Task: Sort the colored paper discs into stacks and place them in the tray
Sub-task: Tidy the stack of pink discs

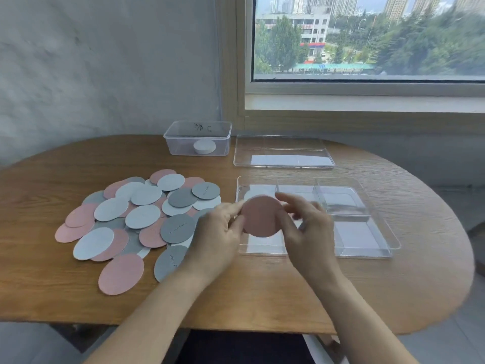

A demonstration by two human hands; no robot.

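A pink paper disc point(261, 216) is held up between both hands, just above the near left corner of the clear divided tray point(378, 227). My left hand point(219, 232) pinches its left edge and my right hand point(305, 227) grips its right edge. A loose pile of pink, white and grey discs point(141, 219) is spread over the left half of the wooden table. The tray's compartments show no discs in them.
The tray's clear lid point(283, 152) lies flat behind it. A clear plastic box point(198, 137) holding a white round object stands at the back, left of the lid. The round wooden table point(262, 298) meets a wall and window sill behind.
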